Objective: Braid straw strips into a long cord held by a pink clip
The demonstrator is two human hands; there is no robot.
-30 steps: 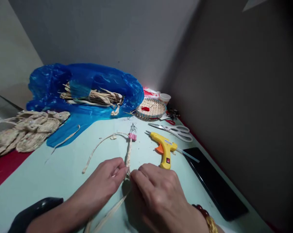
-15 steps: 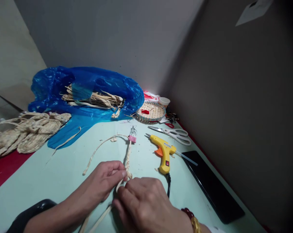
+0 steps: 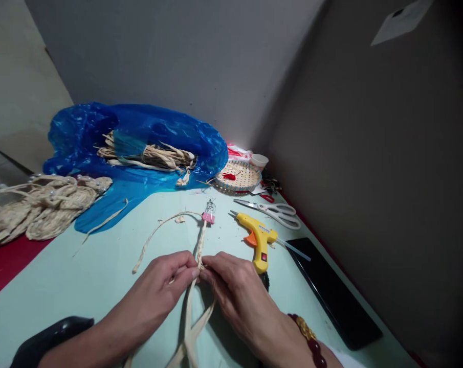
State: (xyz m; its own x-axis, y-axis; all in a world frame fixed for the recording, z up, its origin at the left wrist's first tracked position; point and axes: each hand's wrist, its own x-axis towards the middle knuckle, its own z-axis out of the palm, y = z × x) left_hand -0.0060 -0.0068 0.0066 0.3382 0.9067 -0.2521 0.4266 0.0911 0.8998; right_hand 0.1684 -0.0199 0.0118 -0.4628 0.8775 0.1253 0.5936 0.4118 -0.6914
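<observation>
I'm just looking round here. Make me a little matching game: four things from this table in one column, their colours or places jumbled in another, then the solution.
Things
1. Braid
2. Binder clip
3. Glue gun
4. Plastic bag

Descriptions
A. Yellow, with an orange trigger
B. Blue, with pale strands in its opening
C. Held by the left hand and right hand
D. Pink

Pairs: 1-C, 2-D, 3-A, 4-B
</observation>
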